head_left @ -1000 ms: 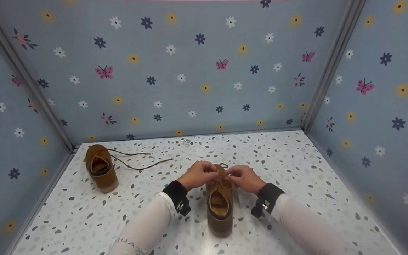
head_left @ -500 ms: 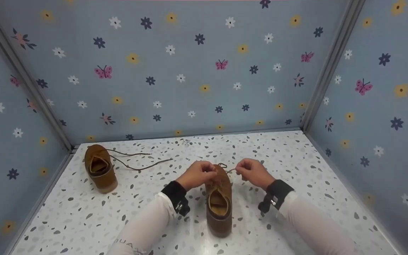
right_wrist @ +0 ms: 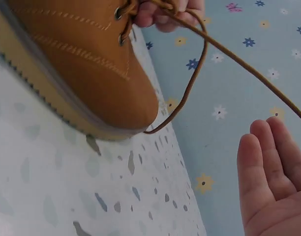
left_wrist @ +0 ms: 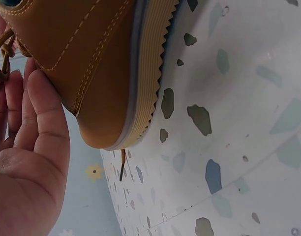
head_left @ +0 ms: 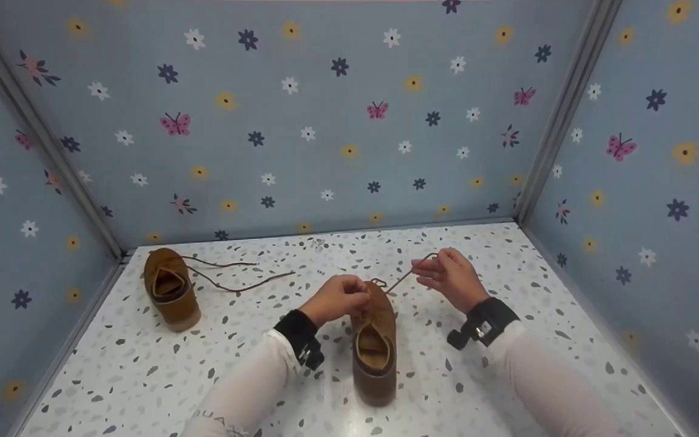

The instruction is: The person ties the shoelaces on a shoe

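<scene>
A tan lace-up shoe [head_left: 375, 382] stands on the speckled surface, its toe pointing away from me. My left hand [head_left: 336, 298] is at the lacing, finger and thumb pinching the shoelace beside the eyelets; the lace loop [left_wrist: 4, 55] shows there in the left wrist view. From that spot a length of shoelace [right_wrist: 249, 66] runs taut to my right hand [head_left: 455, 279], raised right of the toe. Thumb and forefinger pinch this lace, while the other fingers extend. Another stretch of lace curves down past the toe in the right wrist view.
A second tan shoe [head_left: 181, 312] stands at the left, its two loose laces [head_left: 246, 287] trailing rightward over the speckled surface [head_left: 252, 346]. Blue panels [head_left: 301, 121] with flowers and butterflies enclose the back and both sides, joined by grey corner posts [head_left: 559, 121].
My right hand has moved away from the shoe, up and to the right, drawing the lace out straight. The left hand stays at the lacing.
</scene>
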The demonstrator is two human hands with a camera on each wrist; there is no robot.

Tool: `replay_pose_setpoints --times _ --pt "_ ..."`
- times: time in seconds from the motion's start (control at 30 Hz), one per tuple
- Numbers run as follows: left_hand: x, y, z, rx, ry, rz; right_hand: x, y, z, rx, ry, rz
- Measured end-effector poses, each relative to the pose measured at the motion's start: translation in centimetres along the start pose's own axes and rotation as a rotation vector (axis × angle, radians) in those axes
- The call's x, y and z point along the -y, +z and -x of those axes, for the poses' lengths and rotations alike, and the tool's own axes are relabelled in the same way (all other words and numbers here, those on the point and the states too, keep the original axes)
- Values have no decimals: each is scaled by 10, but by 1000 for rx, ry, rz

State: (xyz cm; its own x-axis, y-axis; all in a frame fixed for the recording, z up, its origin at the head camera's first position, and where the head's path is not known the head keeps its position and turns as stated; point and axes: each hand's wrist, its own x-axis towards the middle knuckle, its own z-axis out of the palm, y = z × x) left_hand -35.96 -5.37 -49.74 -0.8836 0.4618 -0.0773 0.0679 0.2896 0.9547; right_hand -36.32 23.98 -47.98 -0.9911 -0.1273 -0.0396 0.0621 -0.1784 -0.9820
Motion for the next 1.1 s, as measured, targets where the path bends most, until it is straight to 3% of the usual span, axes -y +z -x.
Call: replay_pose_setpoints --times 0.13,0.3,0.5,0.7,0.93,1.1 --pt "-2 1 2 4 -5 17 8 5 3 68 -21 -158" --pt "-6 0 4 -2 2 -2 15 13 6 98 -48 -131" --pt "-8 -2 5 -15 9 -15 15 19 9 172 -78 30" --pt "-10 -5 5 -6 22 75 13 26 13 256 -107 193" --pt "-14 -6 4 -29 1 153 13 36 15 281 -62 470" --pt "-15 -6 2 -33 10 228 14 37 14 316 -116 708"
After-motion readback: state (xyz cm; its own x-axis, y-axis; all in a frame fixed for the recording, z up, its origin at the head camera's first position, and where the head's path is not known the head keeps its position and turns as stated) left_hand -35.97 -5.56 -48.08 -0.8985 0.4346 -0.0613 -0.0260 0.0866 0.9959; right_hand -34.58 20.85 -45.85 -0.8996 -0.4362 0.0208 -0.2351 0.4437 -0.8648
